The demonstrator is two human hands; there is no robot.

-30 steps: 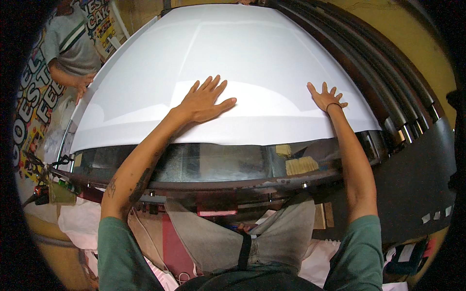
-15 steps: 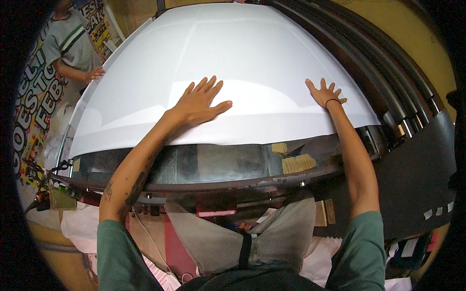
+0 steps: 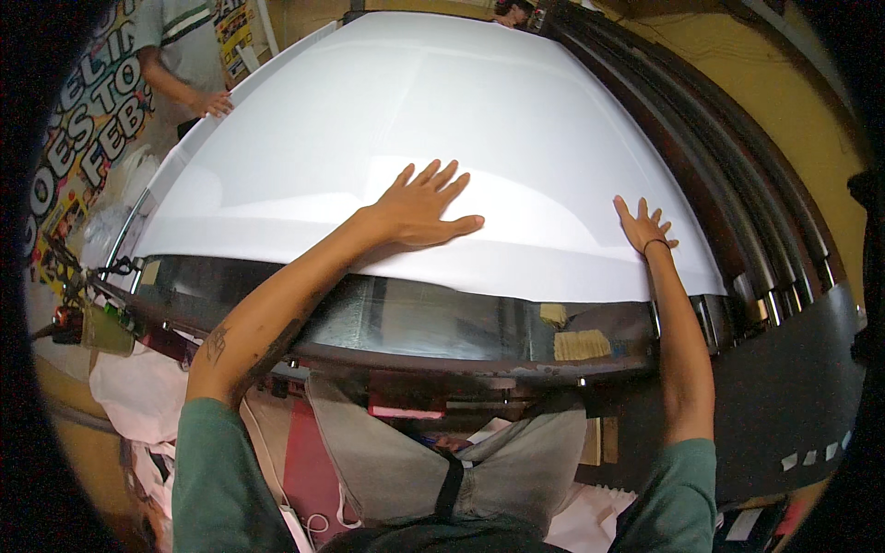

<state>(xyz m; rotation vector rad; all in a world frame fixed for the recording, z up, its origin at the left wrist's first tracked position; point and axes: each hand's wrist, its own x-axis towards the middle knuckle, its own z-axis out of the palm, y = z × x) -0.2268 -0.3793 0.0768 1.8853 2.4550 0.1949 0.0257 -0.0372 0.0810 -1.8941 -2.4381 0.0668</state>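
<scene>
A broad white sheet of fabric [image 3: 369, 129] lies spread over a long machine bed. My left hand [image 3: 422, 205] rests on it left of the right one, palm down with fingers spread. Near the sheet's right side my right hand [image 3: 644, 226] also lies flat, fingers apart, with a dark band at the wrist. The sheet's near edge stops short of the dark metal front bar [image 3: 406, 369]. Between them shows a shiny grey metal surface [image 3: 433, 318] with tan tape patches [image 3: 583, 346]. Neither hand grips anything.
Long dark rollers [image 3: 728, 157] run along the right side. A co-worker's hand [image 3: 215, 103] touches the sheet's far left edge; another person's head [image 3: 513, 13] shows at the far end. A green container [image 3: 109, 330] sits at the left corner, and a black panel [image 3: 784, 387] slopes at the right.
The view has shifted. My left hand lies a little further right on the sheet, and my right hand is nearer the near edge. A person's head now shows at the far end.
</scene>
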